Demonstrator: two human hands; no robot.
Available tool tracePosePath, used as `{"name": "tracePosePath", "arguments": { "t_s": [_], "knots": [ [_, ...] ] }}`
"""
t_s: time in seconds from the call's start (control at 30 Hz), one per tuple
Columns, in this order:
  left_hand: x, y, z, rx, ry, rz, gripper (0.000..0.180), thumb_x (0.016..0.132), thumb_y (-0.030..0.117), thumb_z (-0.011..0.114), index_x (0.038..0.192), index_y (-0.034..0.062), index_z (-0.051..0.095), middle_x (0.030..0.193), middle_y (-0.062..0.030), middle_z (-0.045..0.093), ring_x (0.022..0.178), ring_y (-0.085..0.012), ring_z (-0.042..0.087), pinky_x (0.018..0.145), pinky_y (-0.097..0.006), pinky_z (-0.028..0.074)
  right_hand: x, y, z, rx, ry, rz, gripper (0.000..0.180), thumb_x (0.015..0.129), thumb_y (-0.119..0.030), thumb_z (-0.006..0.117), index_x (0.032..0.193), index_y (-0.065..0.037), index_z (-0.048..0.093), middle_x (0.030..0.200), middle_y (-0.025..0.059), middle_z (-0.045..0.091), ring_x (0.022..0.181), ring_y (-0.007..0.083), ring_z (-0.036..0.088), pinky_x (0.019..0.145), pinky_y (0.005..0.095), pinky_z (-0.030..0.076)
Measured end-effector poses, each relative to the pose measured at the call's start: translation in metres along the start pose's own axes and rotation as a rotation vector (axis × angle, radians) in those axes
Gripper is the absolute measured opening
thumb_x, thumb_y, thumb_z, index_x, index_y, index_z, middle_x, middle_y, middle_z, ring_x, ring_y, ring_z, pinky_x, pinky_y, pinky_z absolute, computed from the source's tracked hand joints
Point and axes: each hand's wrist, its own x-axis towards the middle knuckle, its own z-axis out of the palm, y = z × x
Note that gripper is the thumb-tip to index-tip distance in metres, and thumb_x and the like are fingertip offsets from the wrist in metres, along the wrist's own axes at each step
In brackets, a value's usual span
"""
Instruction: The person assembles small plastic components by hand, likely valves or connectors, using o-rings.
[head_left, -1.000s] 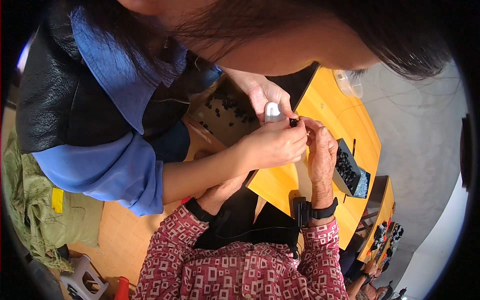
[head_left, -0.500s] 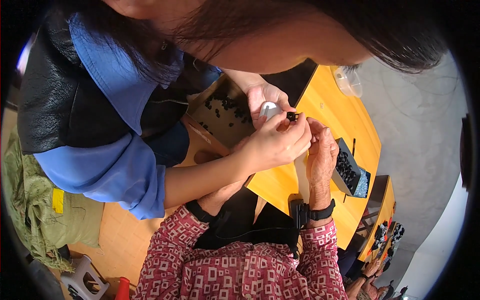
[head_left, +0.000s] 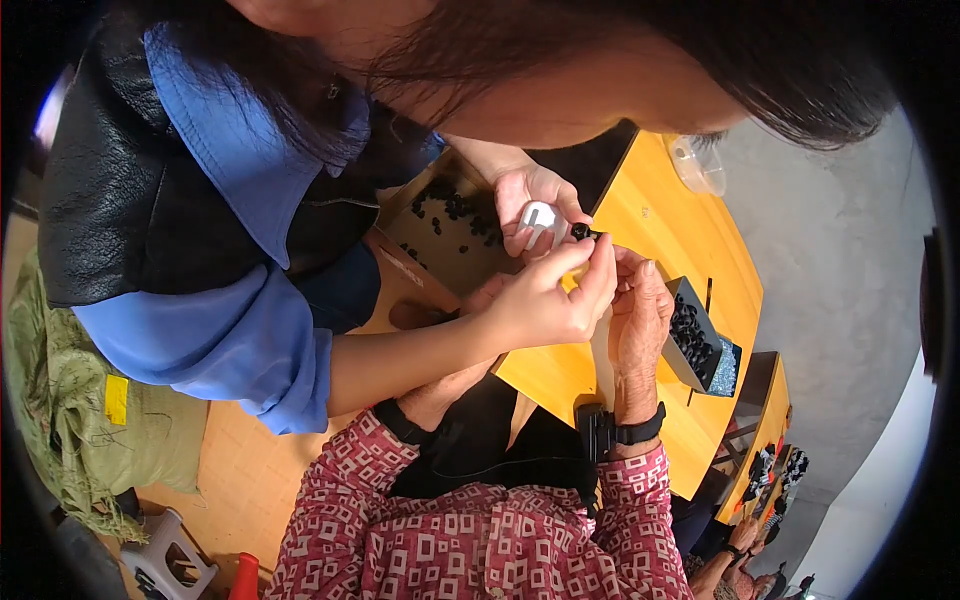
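Observation:
My right hand (head_left: 640, 318) is raised over the table's near edge, its fingers curled together beside a co-worker's fingertips. Whatever it may hold is too small to make out. Most of my left hand (head_left: 484, 297) is covered by the co-worker's forearm, and its fingers are hidden. That co-worker's one hand (head_left: 560, 285) pinches a small black part (head_left: 581, 231). In the palm of the co-worker's other hand (head_left: 513, 193) lies a white rounded object (head_left: 541, 220), just beside the black part.
On the yellow table (head_left: 560, 370) stands a dark box (head_left: 690, 335) of small black pieces, with a blue-patterned container (head_left: 725, 368) against it. A clear plastic tub (head_left: 698, 165) sits farther back. Loose black pieces lie in a bin (head_left: 425, 245) left of the table. The co-worker leans in from the left.
The co-worker's pinching fingers have shifted slightly and turned the small black part. The white object shows more of its face now. My right hand has lowered a little.

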Motion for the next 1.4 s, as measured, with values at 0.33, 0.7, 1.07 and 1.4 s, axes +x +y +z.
{"name": "tracePosePath", "arguments": {
  "t_s": [0.33, 0.7, 1.07, 1.4],
  "knots": [
    [0.0, 0.0, 0.0, -0.049, -0.004, 0.039, 0.011, 0.076, -0.003, 0.065, 0.087, -0.0064, 0.066, 0.086, -0.0111, 0.066, 0.086, -0.0176, 0.063, 0.079, -0.028, 0.054, -0.002, -0.023, 0.011, -0.202, -0.023, -0.192, 0.041, 0.098, -0.036, 0.047, 0.106, 0.001, 0.064, 0.096, 0.0076, 0.062, 0.088, 0.0152, 0.059, 0.073, 0.0276, 0.048],
    [-0.007, -0.001, -0.002, -0.419, 0.002, -0.193, 0.017, 0.075, 0.003, 0.063, 0.092, -0.0006, 0.062, 0.099, -0.0122, 0.061, 0.102, -0.0255, 0.058, 0.078, -0.035, 0.055, 0.008, -0.023, 0.015, -0.115, -0.096, -0.21, 0.049, 0.098, -0.042, 0.042, 0.103, 0.002, 0.063, 0.112, 0.0112, 0.057, 0.102, 0.0198, 0.055, 0.082, 0.0314, 0.045],
    [-0.089, 0.132, -0.033, 0.249, -0.436, 0.312, 0.037, 0.093, 0.016, 0.05, 0.128, 0.0056, 0.046, 0.128, -0.0072, 0.047, 0.121, -0.017, 0.044, 0.099, -0.031, 0.041, 0.007, -0.011, 0.011, -0.003, -0.095, -0.148, 0.045, 0.098, -0.039, 0.044, 0.106, 0.002, 0.062, 0.108, 0.0107, 0.061, 0.1, 0.0195, 0.057, 0.082, 0.032, 0.045],
    [-0.097, 0.175, -0.044, 1.624, -0.382, 1.014, 0.048, 0.102, 0.021, 0.036, 0.145, 0.0083, 0.02, 0.142, 0.001, 0.031, 0.125, -0.0062, 0.033, 0.107, -0.021, 0.026, 0.008, -0.01, 0.016, 0.076, -0.15, -0.023, 0.053, 0.098, -0.045, 0.041, 0.111, 0.003, 0.06, 0.112, 0.0114, 0.061, 0.101, 0.0179, 0.056, 0.087, 0.0331, 0.044]
  ]
}}
